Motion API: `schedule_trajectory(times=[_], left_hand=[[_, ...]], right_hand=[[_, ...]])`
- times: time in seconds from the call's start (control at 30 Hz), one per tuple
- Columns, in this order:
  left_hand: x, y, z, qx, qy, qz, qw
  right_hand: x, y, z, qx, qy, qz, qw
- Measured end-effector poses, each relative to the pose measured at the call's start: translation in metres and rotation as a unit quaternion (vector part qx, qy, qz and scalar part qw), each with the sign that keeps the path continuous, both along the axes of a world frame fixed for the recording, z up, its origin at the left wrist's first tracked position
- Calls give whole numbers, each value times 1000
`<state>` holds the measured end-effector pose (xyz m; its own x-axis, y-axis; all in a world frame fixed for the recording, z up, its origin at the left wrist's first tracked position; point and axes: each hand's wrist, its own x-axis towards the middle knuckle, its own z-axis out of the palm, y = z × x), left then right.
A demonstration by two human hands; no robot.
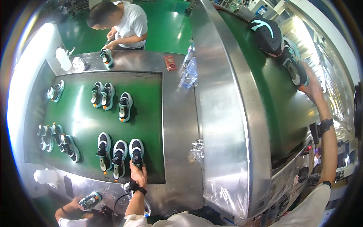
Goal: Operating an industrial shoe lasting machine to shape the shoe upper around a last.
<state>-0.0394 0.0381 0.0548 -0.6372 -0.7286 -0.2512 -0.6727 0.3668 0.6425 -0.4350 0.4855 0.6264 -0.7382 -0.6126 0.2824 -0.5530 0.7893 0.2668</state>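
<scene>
My left hand point(138, 174) is closed around the heel end of a black and white sneaker point(136, 149) at the near right corner of the left green belt. Two similar sneakers, a middle one point(120, 157) and an outer one point(103, 150), stand just left of it. Far to the right, my right hand point(313, 86) grips the heel end of a dark sneaker point(292, 69) over the second belt. Its toe points away from me, and my palm hides part of the heel. Touching or close beside it is another dark sneaker point(267, 38) with a mint stripe.
Several more sneakers stand on the left green belt point(83, 125). A metal barrier point(223, 94) separates it from the right belt point(257, 94). Across the far ledge, a person point(130, 26) handles a sneaker point(106, 57); at lower left, another person's hand point(76, 204) holds one. A red object point(170, 62) lies nearby.
</scene>
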Motion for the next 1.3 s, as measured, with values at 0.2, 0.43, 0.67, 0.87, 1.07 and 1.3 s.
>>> schedule_trajectory(times=[0.2,0.43,0.67,0.87,1.07,1.3], left_hand=[[5,-1,11,1,-18,11,1000],[3,35,43,-143,66,-124,980],[22,231,283,624,102,-400,664],[-13,416,413,834,172,-373,368],[73,479,403,840,41,-380,385],[183,540,381,764,-66,-546,337]], right_hand=[[25,-32,1,-167,-3,-132,977],[145,70,48,-321,-38,-167,931],[287,114,16,-585,-53,-224,777],[423,113,-48,-693,-10,-276,666],[591,103,-119,-689,9,-286,666],[775,112,-130,-670,33,-355,651]])
